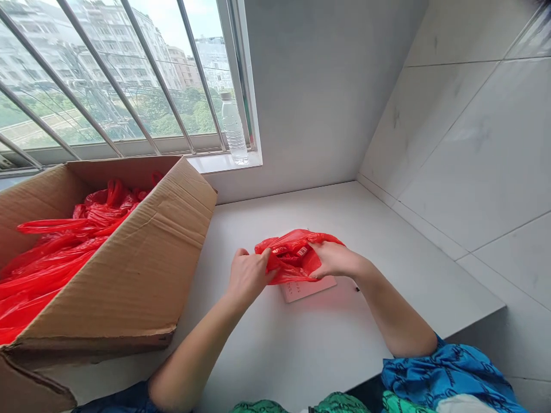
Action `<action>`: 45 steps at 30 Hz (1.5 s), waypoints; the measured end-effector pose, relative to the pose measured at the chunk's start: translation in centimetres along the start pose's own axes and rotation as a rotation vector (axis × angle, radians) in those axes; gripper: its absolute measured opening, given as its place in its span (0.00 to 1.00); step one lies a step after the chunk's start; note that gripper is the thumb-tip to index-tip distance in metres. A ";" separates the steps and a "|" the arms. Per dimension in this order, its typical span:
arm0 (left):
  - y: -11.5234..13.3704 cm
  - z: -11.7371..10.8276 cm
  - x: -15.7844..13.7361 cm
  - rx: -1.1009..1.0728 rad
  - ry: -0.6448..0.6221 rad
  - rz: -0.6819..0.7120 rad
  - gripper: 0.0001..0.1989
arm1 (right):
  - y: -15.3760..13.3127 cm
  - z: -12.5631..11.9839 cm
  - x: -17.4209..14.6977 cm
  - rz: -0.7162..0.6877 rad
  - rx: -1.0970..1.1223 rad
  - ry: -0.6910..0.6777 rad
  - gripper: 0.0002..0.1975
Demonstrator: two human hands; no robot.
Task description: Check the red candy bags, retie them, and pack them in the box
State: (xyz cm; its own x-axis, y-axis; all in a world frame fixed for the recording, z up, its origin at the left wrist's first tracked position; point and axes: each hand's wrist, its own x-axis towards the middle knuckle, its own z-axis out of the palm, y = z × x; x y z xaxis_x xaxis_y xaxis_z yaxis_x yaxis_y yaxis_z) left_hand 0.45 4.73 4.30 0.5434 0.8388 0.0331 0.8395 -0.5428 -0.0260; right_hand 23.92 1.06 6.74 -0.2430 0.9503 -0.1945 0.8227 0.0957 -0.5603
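Observation:
A thin red plastic bag [297, 246] is held up between my two hands above the white tabletop. My left hand [251, 269] pinches its left edge, thumb on top. On the other side my right hand [333, 259] grips the bag with the thumb over its near edge and the fingers hidden behind the plastic. Something with small printed marks shows within the folds, but I cannot make out what it is. Beneath the bag lies a flat pale card or sheet [307, 289] with small print, partly covered from view.
An open cardboard box [142, 252] full of red plastic bags [81, 241] stands at the left. A capped clear bottle [235, 129] is on the windowsill by the barred window. The white tabletop [258, 350] meets a tiled wall on the right; a small dark object lies near my right wrist.

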 end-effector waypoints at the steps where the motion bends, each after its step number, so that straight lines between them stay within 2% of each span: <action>1: -0.3 0.0 -0.1 0.021 -0.021 -0.031 0.10 | 0.4 0.0 0.2 -0.014 0.026 -0.003 0.28; 3: -0.8 -0.2 -0.3 0.037 -0.053 -0.058 0.14 | 1.2 0.0 0.4 -0.033 0.058 -0.020 0.25; 5: -1.0 -0.4 -0.7 0.035 -0.035 -0.033 0.18 | 1.7 0.1 0.6 -0.049 0.047 -0.010 0.19; 7: -0.8 -0.6 -0.8 0.020 0.053 0.033 0.17 | 1.8 0.2 0.9 -0.071 0.013 0.061 0.15; 9: -0.3 -0.5 -0.5 -0.025 0.187 0.111 0.11 | 1.8 0.5 1.5 -0.110 -0.018 0.162 0.11; 11: 0.2 -0.1 0.0 -0.099 0.297 0.216 0.10 | 1.9 1.2 2.4 -0.139 -0.062 0.221 0.12; 13: 0.5 0.7 0.5 -0.166 0.331 0.324 0.12 | 2.4 2.0 3.3 -0.128 -0.117 0.213 0.13; 15: 0.4 1.4 1.0 -0.194 0.300 0.363 0.13 | 3.1 2.8 3.9 -0.086 -0.161 0.183 0.11; 19: -0.6 2.2 1.3 -0.157 0.283 0.220 0.20 | 4.0 3.5 4.2 -0.015 -0.197 0.213 0.06; 22: -1.0 2.3 1.2 -0.142 0.252 0.154 0.15 | 3.6 3.1 3.6 0.032 -0.189 0.249 0.09; 24: -1.0 2.4 1.1 -0.148 0.169 0.146 0.09 | 3.0 2.7 3.0 0.030 -0.116 0.254 0.12; 27: -0.9 2.5 1.0 -0.140 0.057 0.142 0.13 | 2.0 2.1 2.2 -0.008 0.075 0.219 0.19; 30: -1.0 2.5 1.0 -0.115 0.043 0.143 0.15 | 1.5 1.8 1.9 -0.036 0.206 0.216 0.20; 36: -1.2 2.7 1.3 -0.181 0.153 0.186 0.11 | 1.3 1.8 1.9 -0.120 0.303 0.281 0.10; 41: -0.8 2.5 1.5 -0.285 0.101 0.297 0.06 | 1.5 1.9 1.9 -0.124 0.324 0.288 0.08; 45: -0.4 1.2 0.9 -0.316 0.091 0.365 0.05 | 2.1 2.2 2.2 -0.029 0.226 0.303 0.13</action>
State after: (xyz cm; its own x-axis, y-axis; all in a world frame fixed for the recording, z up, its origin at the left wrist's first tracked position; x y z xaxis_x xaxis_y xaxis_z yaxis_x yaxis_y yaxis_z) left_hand 0.60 5.73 3.14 0.7889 0.5917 0.1658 0.5462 -0.7989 0.2519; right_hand 23.95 2.65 3.38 -0.0739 0.9959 0.0521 0.6756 0.0884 -0.7319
